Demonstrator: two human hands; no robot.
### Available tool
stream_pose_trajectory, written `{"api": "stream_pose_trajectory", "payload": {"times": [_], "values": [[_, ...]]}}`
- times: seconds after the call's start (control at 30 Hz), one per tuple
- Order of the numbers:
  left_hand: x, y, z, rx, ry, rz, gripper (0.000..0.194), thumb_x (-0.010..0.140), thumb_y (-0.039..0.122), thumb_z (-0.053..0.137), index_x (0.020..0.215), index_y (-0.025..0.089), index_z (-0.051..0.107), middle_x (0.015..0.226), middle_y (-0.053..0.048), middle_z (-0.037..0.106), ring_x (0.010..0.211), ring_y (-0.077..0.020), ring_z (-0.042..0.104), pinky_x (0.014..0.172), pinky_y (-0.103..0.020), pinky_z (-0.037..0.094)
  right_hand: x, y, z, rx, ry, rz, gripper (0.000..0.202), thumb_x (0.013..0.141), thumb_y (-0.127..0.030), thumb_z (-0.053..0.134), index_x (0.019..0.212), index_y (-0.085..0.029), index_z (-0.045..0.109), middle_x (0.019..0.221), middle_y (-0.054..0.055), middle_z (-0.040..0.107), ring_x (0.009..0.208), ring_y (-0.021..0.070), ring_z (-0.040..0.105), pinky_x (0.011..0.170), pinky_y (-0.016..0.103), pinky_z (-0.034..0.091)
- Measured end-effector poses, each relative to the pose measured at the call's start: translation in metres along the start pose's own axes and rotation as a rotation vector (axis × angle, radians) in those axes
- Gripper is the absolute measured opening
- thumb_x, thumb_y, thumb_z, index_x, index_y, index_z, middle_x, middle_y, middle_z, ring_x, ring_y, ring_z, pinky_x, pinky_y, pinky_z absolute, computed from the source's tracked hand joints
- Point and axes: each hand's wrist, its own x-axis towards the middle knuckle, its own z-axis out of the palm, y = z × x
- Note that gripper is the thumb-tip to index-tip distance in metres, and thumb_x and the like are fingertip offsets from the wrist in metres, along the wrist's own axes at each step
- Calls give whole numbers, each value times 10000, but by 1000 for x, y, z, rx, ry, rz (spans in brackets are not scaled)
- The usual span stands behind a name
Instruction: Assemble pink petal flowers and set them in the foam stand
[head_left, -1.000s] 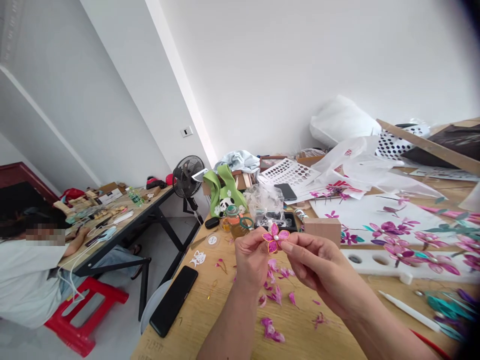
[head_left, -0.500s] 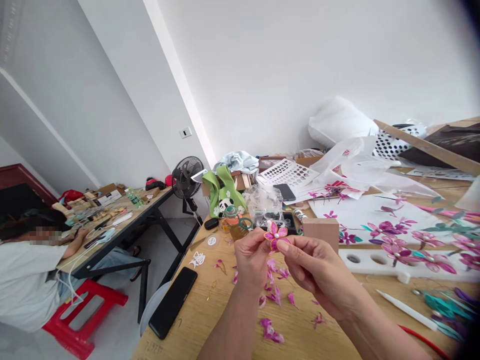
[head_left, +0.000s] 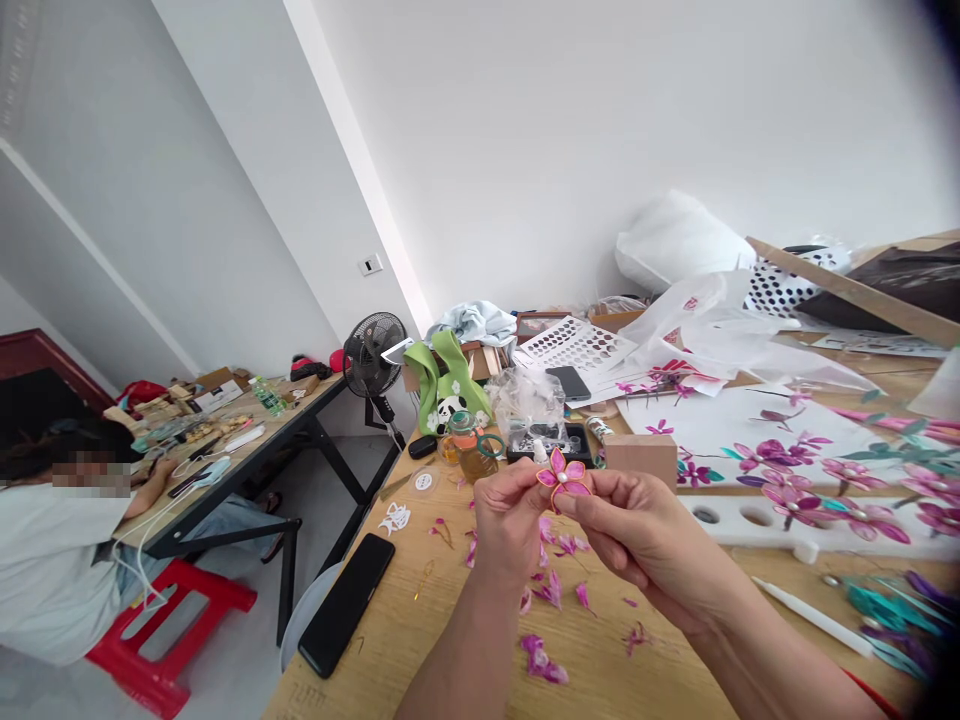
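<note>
At eleven o'clock on my bench [head_left: 420, 645], a glass jar [head_left: 478, 460] with amber contents. At twelve, my left hand [head_left: 506, 515] and right hand [head_left: 637, 520] tightly pinch a pink bead-centred flower [head_left: 564, 479].

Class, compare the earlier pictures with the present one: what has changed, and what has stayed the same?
The pink flower has shifted slightly to the right, along with the left hand and right hand. Nothing was visibly taken up or let go: both hands still hold the flower. The black phone and loose petals stayed put on the table.
</note>
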Motion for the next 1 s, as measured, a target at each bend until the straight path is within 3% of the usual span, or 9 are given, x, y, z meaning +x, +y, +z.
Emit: {"api": "stream_pose_trajectory", "payload": {"times": [0.27,0.47,0.83,1.0], "values": [[4,0,-3,-32,35,-33,256,653,396,744,605,151,685,576,-7,479,614,-120,411,626,-273,368,-2,-9,-9,-87,-82,2,321,698,-443,724,686,-153,586,394,-58,474,295,19,278,306,162,162],[5,-1,-3,-92,76,-76,289,606,416,769,558,153,661,546,-6,495,570,-105,414,596,-260,364,-2,-7,-13,-108,-61,-54,336,744,-481,679,765,-149,629,397,-66,446,317,23,276,315,161,185],[5,4,1,-136,24,-68,313,612,411,762,504,151,625,522,0,474,558,-104,415,582,-257,348,-3,-8,-11,-152,-40,-55,300,716,-437,711,690,-157,607,383,-66,439,313,24,263,315,168,172],[6,5,-1,-106,31,-108,347,574,452,777,493,150,627,520,-3,472,557,-105,408,571,-260,350,-4,-12,-16,-240,-59,-29,353,716,-512,683,723,-164,624,400,-57,446,331,41,290,331,182,214]]}}
